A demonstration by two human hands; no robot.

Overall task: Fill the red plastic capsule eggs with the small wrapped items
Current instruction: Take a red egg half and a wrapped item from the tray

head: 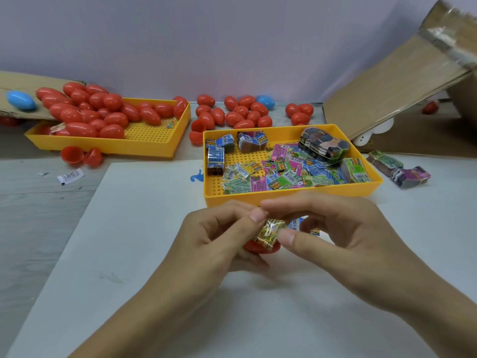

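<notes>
Red egg half mostly hidden, left hand gripping; right hand pinching wrapped item.

Pale lilac wall, grey wood-grain table

You hold a red egg half low between your hands, with a small yellow wrapped item sitting at its open top. More little wrapped items lie loose in the near yellow tray. Many closed red eggs pile in the far tray.
</notes>
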